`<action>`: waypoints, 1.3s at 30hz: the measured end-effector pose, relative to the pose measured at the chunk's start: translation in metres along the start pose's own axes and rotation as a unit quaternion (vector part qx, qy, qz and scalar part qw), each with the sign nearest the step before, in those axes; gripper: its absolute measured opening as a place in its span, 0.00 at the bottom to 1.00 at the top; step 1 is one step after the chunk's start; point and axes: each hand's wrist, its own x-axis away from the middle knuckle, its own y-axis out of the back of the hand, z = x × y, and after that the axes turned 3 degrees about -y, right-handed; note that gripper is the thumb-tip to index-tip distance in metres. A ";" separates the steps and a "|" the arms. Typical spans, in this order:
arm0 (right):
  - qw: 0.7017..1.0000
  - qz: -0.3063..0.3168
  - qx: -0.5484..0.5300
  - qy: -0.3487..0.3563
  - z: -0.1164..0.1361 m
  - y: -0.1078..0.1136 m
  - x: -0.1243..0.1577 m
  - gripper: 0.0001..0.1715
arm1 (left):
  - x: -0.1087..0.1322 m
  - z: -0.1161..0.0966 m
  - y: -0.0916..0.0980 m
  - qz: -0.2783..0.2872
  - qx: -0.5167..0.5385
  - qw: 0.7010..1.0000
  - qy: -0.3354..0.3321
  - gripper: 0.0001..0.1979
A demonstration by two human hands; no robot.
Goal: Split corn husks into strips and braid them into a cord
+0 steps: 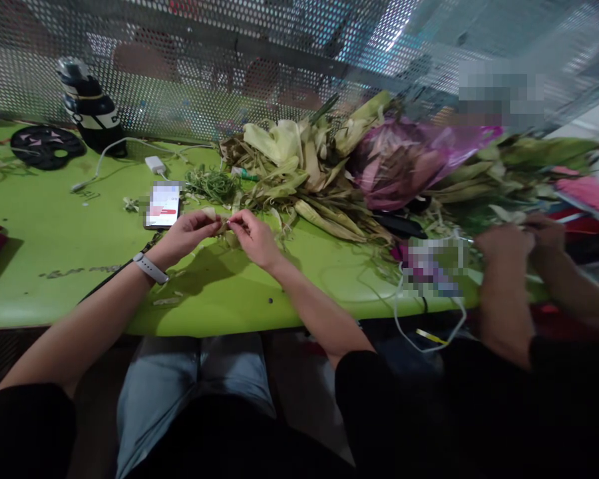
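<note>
Over the green table (24, 266), my left hand (190, 231) and my right hand (255, 238) meet with fingertips pinched close together. Between them is a small pale strip of corn husk (209, 213); its lower part is partly hidden and hard to make out. My left wrist wears a band with a pale strap. Just left of my left hand lies a lit phone (162, 205). Behind my hands is a small heap of thin green shreds (212, 184). Dry and green corn husks (307, 159) pile up beyond my right hand.
A pink plastic bag (397, 163) rests on the husks. At the back left stand a dark bottle (92, 113) and a black mask (47, 146), near a white charger (154, 165) with cable. A co-worker's hands (504, 243) work at right. Perforated metal (190, 86) rises behind.
</note>
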 end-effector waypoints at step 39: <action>0.988 0.087 0.085 0.093 0.015 0.030 0.003 0.07 | -0.007 0.010 0.016 -0.082 -0.118 0.990 -0.010 0.10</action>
